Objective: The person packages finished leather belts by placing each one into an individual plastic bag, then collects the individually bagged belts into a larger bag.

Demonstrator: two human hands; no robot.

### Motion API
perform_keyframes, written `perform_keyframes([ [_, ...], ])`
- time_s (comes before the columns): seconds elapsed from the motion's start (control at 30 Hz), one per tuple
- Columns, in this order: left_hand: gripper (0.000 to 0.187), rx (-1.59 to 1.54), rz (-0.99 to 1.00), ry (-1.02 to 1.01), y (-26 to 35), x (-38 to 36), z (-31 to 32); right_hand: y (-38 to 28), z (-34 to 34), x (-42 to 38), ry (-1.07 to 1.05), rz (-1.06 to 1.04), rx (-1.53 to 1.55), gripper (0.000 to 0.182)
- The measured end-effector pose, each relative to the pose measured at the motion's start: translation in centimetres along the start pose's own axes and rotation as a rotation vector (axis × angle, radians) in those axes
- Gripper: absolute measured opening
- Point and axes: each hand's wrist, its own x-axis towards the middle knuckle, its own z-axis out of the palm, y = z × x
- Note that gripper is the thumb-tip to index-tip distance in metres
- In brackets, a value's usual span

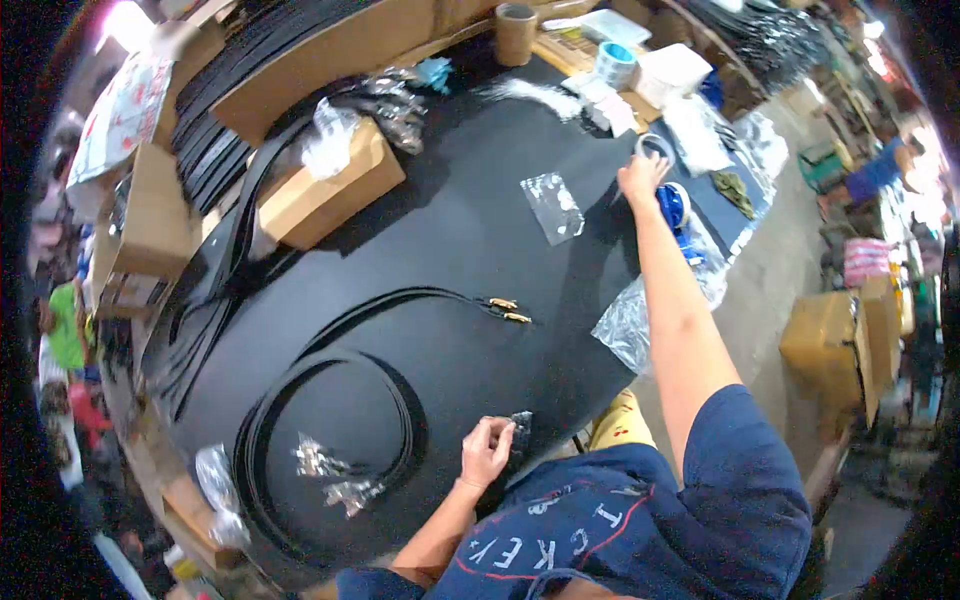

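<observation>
My left hand (486,450) is closed at the table's near edge, its fingers pinching a small clear plastic packet (520,428). My right hand (641,175) reaches to the far right of the black table (480,190), its fingers at a roll of clear tape (655,147); the fingers look bent around its near edge. Just beside that hand is a blue tape dispenser (675,207). A flat clear bag (553,208) lies left of the right hand. Black cables with gold-coloured ends (510,310) lie mid-table, above a coiled black cable (405,400) with plastic-wrapped ends.
A cardboard box (335,190) and bundled black straps (240,220) are at the back left. Crumpled plastic (628,325) lies at the right edge. A cardboard tube (515,35), a blue tape roll (615,62) and a white container (670,75) stand at the back.
</observation>
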Motion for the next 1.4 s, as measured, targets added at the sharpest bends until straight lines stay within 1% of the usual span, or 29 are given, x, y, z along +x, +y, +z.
perform_keyframes([
  [0.07,0.008,0.065,0.022,0.026,0.8,0.2,0.2,-0.4,1.5,1.4,-0.103,0.053,0.026,0.036],
  [0.1,0.007,0.091,0.019,0.068,0.7,-0.1,0.5,-0.9,2.4,1.5,-0.054,0.065,-0.009,0.032],
  [0.13,0.007,0.118,0.026,0.106,0.6,0.1,1.0,-1.2,2.6,1.8,-0.068,0.053,0.016,0.032],
  [0.17,0.006,0.161,0.009,0.188,0.8,0.0,1.7,-1.4,2.7,2.1,-0.04,-0.009,0.032,0.03],
  [0.23,0.006,0.245,0.027,0.218,1.7,0.2,2.2,-1.7,3.1,1.7,0.073,-0.124,0.092,0.023],
  [0.27,0.006,0.302,0.06,0.235,2.0,0.3,2.3,-1.5,3.3,1.2,0.188,-0.241,0.216,0.019],
  [0.33,0.006,0.312,0.051,0.235,2.0,0.2,2.4,-2.2,1.5,-0.2,0.204,-0.3,0.567,0.018],
  [0.4,0.004,0.254,0.029,0.261,1.4,0.0,2.4,-3.8,-0.7,-2.5,0.288,-0.489,0.77,0.021],
  [0.43,0.004,0.254,0.089,0.24,0.6,0.3,2.3,-4.5,-1.9,-3.5,0.312,-0.583,0.814,0.021],
  [0.47,0.003,0.263,0.121,0.227,-0.1,0.0,2.1,-5.1,-2.5,-5.4,0.309,-0.685,0.868,0.021],
  [0.5,0.003,0.277,0.115,0.241,-0.1,-0.1,2.2,-5.4,-2.3,-6.8,0.266,-0.72,0.815,0.021],
  [0.53,0.003,0.296,0.11,0.262,0.0,0.1,2.4,-5.3,-1.3,-7.7,0.117,-0.756,0.803,0.024],
  [0.6,0.002,0.224,0.069,0.265,-0.4,-0.4,2.2,-5.0,0.5,-10.1,0.148,-0.807,0.731,0.024],
  [0.67,0.007,-0.017,-0.061,0.243,-1.0,-0.4,2.3,-4.1,-2.5,-13.2,0.206,-0.77,0.869,0.021],
  [0.7,0.009,-0.094,-0.061,0.26,-0.8,-0.3,2.2,-3.6,-4.9,-15.4,0.185,-0.768,0.939,0.017],
  [0.77,0.014,-0.247,-0.037,0.297,-0.4,0.0,1.9,-2.5,-8.0,-20.1,0.034,-0.796,1.093,0.015],
  [0.8,0.014,-0.313,-0.019,0.31,-1.1,0.1,1.9,-1.9,-7.9,-22.4,-0.087,-0.837,1.194,0.014],
  [0.83,0.013,-0.341,-0.018,0.352,-1.2,0.0,2.1,-1.3,-9.0,-25.7,-0.291,-0.72,1.317,0.014],
  [0.87,0.012,-0.374,-0.016,0.386,-1.1,0.1,2.2,-0.7,-9.9,-28.5,-0.571,-0.611,1.314,0.02],
  [0.9,0.01,-0.503,0.017,0.424,-0.4,-0.2,2.6,-0.2,-9.3,-31.0,-0.796,-0.56,1.498,0.033],
  [0.93,0.012,-0.571,-0.066,0.43,0.2,-0.6,2.8,0.3,-8.8,-33.5,-0.931,-0.535,1.601,0.047],
  [0.97,0.012,-0.676,-0.08,0.441,0.7,-1.0,3.1,0.9,-9.9,-35.3,-1.008,-0.488,1.533,0.052],
  [1.0,0.013,-0.781,-0.091,0.451,1.1,-1.4,3.6,1.3,-10.6,-36.9,-1.07,-0.413,1.617,0.052],
  [1.07,0.015,-0.78,-0.11,0.445,1.4,-2.2,4.6,2.2,-9.9,-38.6,-1.01,-0.376,1.655,0.049],
  [1.1,0.019,-0.762,-0.141,0.448,1.6,-2.6,5.1,2.7,-9.9,-38.9,-0.93,-0.402,1.635,0.046],
  [1.2,0.018,-0.879,-0.185,0.379,1.4,-4.3,5.0,4.0,-10.7,-39.5,-0.911,-0.351,1.725,0.044],
  [1.23,0.024,-0.953,-0.174,0.371,1.7,-4.9,4.8,4.3,-11.1,-39.6,-0.899,-0.361,1.721,0.044],
  [1.33,0.026,-0.999,-0.16,0.413,1.9,-5.6,4.2,4.9,-12.3,-40.1,-0.867,-0.404,1.717,0.044],
  [1.4,0.026,-1.011,-0.1,0.383,3.2,-6.1,3.7,5.0,-13.1,-40.2,-0.757,-0.455,1.611,0.045],
])
